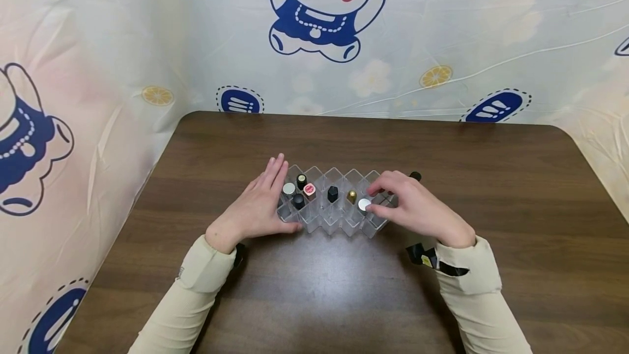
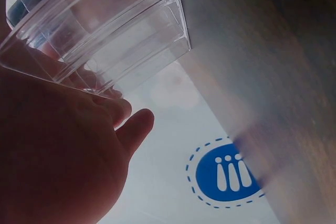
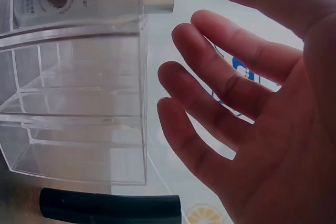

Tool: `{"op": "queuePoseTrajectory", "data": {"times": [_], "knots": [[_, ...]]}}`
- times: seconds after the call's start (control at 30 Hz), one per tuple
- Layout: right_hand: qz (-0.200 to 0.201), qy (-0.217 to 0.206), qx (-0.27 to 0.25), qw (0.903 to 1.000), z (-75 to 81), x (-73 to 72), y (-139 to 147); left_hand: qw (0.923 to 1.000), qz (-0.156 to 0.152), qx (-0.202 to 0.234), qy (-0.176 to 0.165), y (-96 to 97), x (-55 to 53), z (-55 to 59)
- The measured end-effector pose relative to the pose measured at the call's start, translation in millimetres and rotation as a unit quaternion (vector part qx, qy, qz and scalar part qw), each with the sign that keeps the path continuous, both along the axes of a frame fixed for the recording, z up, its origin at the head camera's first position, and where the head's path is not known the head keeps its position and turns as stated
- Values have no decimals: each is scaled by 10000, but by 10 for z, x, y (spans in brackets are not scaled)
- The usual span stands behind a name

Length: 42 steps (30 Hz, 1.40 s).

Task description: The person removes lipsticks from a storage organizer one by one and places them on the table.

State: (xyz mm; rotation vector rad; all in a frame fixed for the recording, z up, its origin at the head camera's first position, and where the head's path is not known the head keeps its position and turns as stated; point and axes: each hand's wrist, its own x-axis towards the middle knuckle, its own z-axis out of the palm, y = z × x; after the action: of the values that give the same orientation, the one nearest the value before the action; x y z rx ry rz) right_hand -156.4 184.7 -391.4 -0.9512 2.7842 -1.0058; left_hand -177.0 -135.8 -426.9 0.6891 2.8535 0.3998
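We rest our left hand (image 1: 255, 206), fingers straight, against the clear organizer (image 1: 338, 224); our right hand (image 1: 417, 207), fingers loosely spread, hovers by the white-capped tube (image 1: 363, 204) standing in it. Beside those fingers, a black tube (image 3: 110, 206) stands.

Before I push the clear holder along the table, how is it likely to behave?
The clear holder is probably stiff: its walls look straight and sharp-edged. It seems more apt to slide than roll, given its angular shape. The black tube near its middle might rattle, as its compartment looks wider than it.
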Motion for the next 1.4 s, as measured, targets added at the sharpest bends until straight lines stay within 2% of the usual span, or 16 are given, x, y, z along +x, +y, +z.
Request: {"op": "queuePoseTrajectory", "data": {"times": [0.13, 0.83, 1.4], "knots": [[-37, -134, 126, 9998, -7, 1, -18, 10000, 3, -8, -4, 1, -2, -2], [-120, -225, 633, 9977, -48, 16, -105, 10000, -9, 16, 41, -3, -2, -2], [-139, -228, 744, 9969, -39, 21, -108, 10000, -6, 7, 12, 0, -5, 2]]}}
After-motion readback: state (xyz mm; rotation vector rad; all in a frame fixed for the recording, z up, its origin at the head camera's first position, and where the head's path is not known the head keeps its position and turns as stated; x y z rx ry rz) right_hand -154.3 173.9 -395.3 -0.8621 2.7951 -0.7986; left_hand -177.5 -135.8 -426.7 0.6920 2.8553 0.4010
